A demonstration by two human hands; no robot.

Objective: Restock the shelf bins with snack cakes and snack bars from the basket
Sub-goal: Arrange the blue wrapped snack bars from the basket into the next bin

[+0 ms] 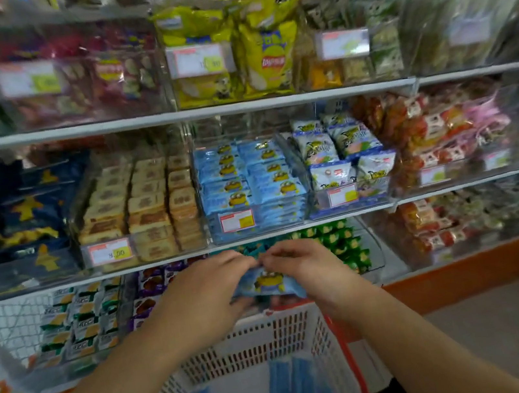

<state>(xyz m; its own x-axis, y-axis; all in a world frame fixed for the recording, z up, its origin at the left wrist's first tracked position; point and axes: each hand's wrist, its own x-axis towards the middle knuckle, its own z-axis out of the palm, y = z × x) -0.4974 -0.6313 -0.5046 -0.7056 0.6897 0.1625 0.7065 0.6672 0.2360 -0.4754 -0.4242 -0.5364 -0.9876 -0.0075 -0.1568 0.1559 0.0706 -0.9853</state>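
Together, both hands (259,279) pinching one light-blue snack cake packet (267,285) with a yellow cartoon figure, above the basket (250,340).

Blue snack cake pack (267,283) pinched between my left hand (205,293) and right hand (306,267): glossy plastic film. Basket (257,339) below pack: white perforated plastic, matt. Bins (255,224) above pack: clear smooth acrylic, paper price tags (237,221) on fronts.
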